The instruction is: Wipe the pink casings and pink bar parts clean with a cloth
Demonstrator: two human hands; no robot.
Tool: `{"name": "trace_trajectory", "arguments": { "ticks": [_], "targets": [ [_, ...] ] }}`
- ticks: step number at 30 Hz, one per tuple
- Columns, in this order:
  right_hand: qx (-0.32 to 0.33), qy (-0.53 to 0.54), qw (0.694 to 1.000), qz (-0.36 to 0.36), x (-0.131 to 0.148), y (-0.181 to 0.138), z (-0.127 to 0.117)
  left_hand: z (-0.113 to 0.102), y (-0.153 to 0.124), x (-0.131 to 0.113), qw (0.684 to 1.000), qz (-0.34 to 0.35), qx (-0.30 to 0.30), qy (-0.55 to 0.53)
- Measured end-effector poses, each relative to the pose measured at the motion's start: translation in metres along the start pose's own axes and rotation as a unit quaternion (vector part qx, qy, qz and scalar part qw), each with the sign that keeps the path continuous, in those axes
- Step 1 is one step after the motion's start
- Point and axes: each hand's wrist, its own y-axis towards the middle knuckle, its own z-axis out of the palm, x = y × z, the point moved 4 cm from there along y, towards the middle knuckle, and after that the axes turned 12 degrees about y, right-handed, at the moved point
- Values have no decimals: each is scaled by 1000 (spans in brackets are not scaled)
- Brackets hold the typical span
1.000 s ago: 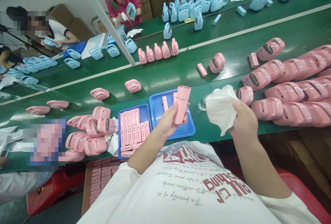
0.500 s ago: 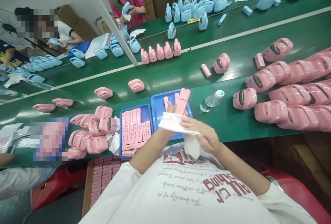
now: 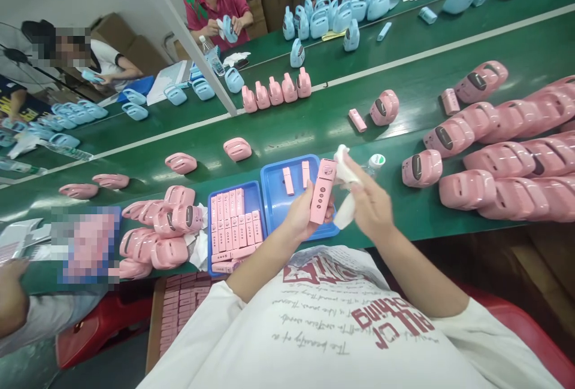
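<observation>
My left hand (image 3: 302,216) is closed around a pink rectangular piece (image 3: 322,191) with a row of small dark marks, held upright over the right blue tray (image 3: 275,197). Just right of it, my right hand (image 3: 374,206) grips a white cloth or tissue (image 3: 345,169), one end of which hangs below the fingers. Two more pink pieces lie in that tray. Several similar pieces (image 3: 233,224) fill the left blue tray (image 3: 209,209).
A clear bottle (image 3: 376,163) stands partly hidden behind my right hand. Rows of pink rounded housings (image 3: 469,188) cover the right; more housings (image 3: 155,251) are piled left. Co-workers handle blue housings across the bench. A person's arm (image 3: 13,299) reaches in at lower left.
The pink piece has turned so its marked face shows. My right hand has moved up and right with the white cloth, away from my left hand, now partly covering the bottle.
</observation>
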Motion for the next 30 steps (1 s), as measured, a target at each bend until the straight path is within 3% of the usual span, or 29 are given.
{"name": "trace_trajectory", "arguments": {
  "ticks": [2, 4, 7, 9, 11, 13, 15, 17, 20, 23, 25, 27, 28, 30],
  "targets": [
    [79, -90, 984, -135, 4, -9, 21, 0, 1, 0, 999, 15, -29, -6],
    [138, -144, 949, -245, 2, -23, 34, -1, 2, -1, 998, 28, -43, -26],
    [193, -141, 919, -315, -6, -33, 36, -4, 1, -1, 999, 11, -19, -39],
    [137, -95, 951, -260, -14, -23, 23, -3, -1, -1, 999, -7, 29, -27],
    [-20, -19, 993, -115, -26, -6, 3, 0, -3, -2, 996, -10, 85, -17],
    [-179, 69, 980, 42, -37, 1, -14, 4, -4, -3, 993, -7, 117, -6],
    [-236, 134, 953, 134, -40, 1, -17, 5, -2, -4, 995, -1, 99, 7],
    [-165, 135, 966, 146, -34, -2, -8, 5, 2, -3, 999, -1, 39, 4],
    [19, 26, 999, -2, -18, -12, 14, 3, 8, -3, 996, 17, -77, -48],
    [129, -99, 972, -168, -13, -29, 31, -2, 13, -2, 987, 13, -136, -79],
    [182, -113, 952, -220, -18, -41, 34, -9, 17, 1, 986, -18, -151, -67],
    [212, -67, 949, -222, -25, -53, 29, -23, 22, 2, 984, -5, -174, -30],
    [204, -40, 960, -187, -31, -56, 24, -33, 26, 2, 981, 17, -193, 8],
    [149, -7, 988, -44, -48, -62, 12, -58, 35, 4, 962, 58, -244, 112]
  ]
}}
